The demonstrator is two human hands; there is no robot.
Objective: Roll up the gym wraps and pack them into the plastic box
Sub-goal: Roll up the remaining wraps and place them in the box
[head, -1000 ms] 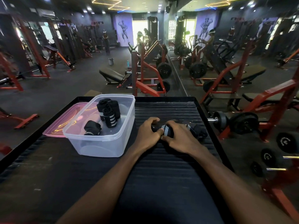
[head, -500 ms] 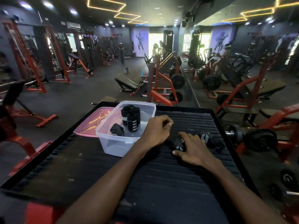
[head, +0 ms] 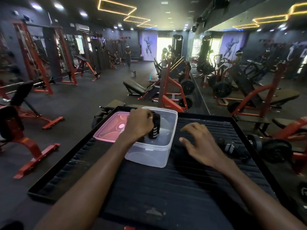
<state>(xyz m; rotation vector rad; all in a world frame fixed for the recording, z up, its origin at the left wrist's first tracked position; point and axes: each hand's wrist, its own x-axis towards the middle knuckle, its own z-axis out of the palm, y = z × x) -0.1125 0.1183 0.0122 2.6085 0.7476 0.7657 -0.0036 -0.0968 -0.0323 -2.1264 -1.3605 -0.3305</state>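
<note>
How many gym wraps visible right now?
2 clearly visible. One rolled wrap stands in the clear plastic box, right beside the left hand; one unrolled wrap lies on the black mat past the right hand. More may be hidden under the left hand.

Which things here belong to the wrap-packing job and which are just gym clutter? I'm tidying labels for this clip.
Part of the job:
- clear plastic box
- rolled wraps in the box, under the left hand
- loose wrap on the black table, beside the open right hand
- pink lid

Just lying about:
- dumbbell
- weight bench
- bucket
</note>
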